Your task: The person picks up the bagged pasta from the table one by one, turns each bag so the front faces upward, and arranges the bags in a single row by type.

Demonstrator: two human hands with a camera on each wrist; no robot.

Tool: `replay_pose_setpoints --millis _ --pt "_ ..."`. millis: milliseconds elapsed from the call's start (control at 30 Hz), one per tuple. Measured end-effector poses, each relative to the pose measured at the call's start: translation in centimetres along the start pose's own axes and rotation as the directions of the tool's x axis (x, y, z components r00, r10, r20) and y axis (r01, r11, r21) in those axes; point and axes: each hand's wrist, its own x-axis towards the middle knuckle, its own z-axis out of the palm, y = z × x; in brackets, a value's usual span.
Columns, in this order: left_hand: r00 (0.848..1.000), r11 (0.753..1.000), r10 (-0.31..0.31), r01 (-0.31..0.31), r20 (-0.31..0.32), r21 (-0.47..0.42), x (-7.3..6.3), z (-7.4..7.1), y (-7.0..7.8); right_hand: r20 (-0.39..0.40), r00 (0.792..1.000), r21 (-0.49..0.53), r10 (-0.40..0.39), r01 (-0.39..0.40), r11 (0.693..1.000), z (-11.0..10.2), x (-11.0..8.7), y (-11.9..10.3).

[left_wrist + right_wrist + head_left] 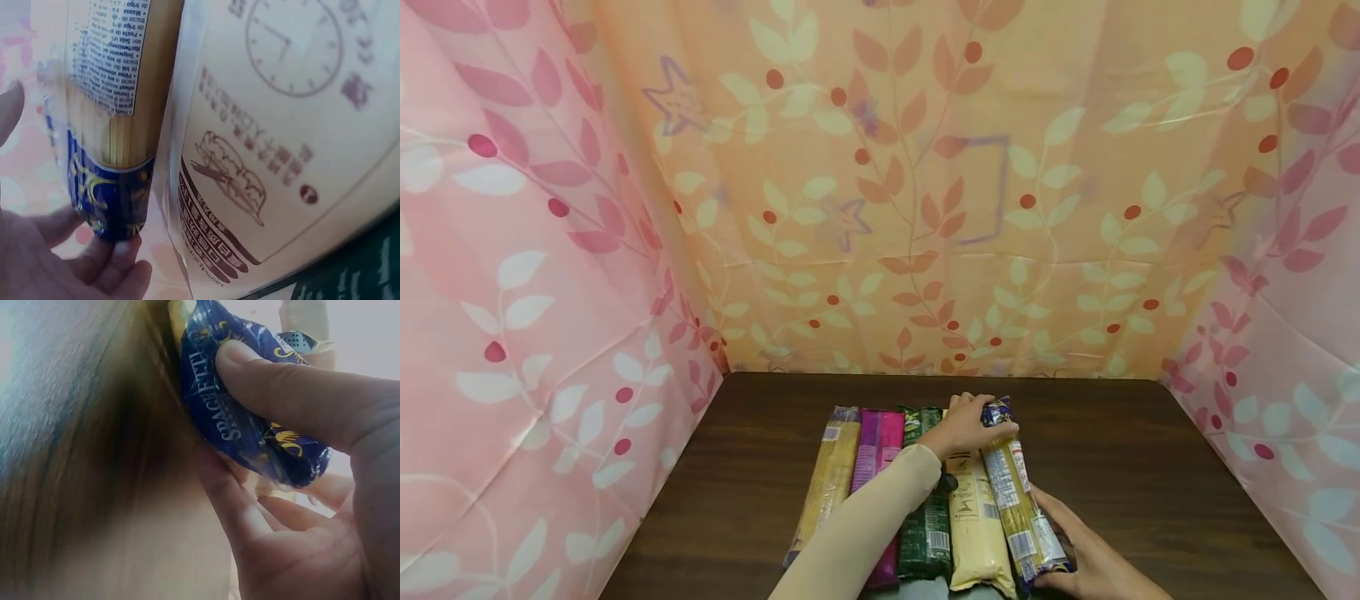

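A clear spaghetti packet (1009, 487) with blue ends and white label panels lies slightly slanted at the right end of a row of packets. My left hand (967, 427) reaches over the row and holds its far end; the left wrist view shows fingertips around the blue tip (112, 200). The near end is in my right hand (1086, 554). In the right wrist view, the thumb presses on the blue wrapper (250, 419) printed "SPAGHETTI", with fingers beneath. Just left of it lies a cream packet (976, 521) with brown print and a clock drawing.
Farther left in the row are a dark green packet (925, 533), a magenta and purple packet (878, 437) and a clear packet of pale noodles (835, 458). They lie on a dark wooden table (722, 492). Floral curtains (925, 208) stand behind and at both sides.
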Motion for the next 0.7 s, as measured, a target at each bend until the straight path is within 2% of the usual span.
replay_pose_setpoints --millis 100,267,367,500,600,700 --pt "0.998 1.0 -0.005 0.004 -0.059 -0.019 -0.1 -0.1 0.0 -0.007 1.0 -0.049 -0.026 0.025 0.998 0.0 0.1 0.0" --pt "0.99 1.0 -0.002 -0.002 -0.143 -0.028 -0.2 -0.2 0.0 0.01 1.0 -0.106 0.009 -0.008 0.994 0.1 0.2 -0.2" --pt "0.988 0.999 -0.013 0.008 -0.152 -0.036 -0.3 -0.3 -0.2 0.018 0.999 -0.128 0.029 -0.026 0.991 0.1 0.3 -0.4" --pt "0.987 0.998 -0.02 0.01 -0.159 -0.066 -0.5 -0.5 -0.4 -0.016 1.0 -0.188 0.021 -0.024 0.982 0.2 0.6 -0.8" --pt "0.985 0.994 -0.013 -0.006 -0.174 -0.105 -0.8 -1.0 -0.4 -0.036 0.999 -0.18 0.023 -0.029 0.983 0.2 0.8 -0.9" --pt "0.983 0.987 -0.012 -0.018 -0.184 -0.161 -1.0 -1.5 -0.4 -0.035 0.999 -0.114 0.024 -0.028 0.993 0.2 0.9 -0.7"
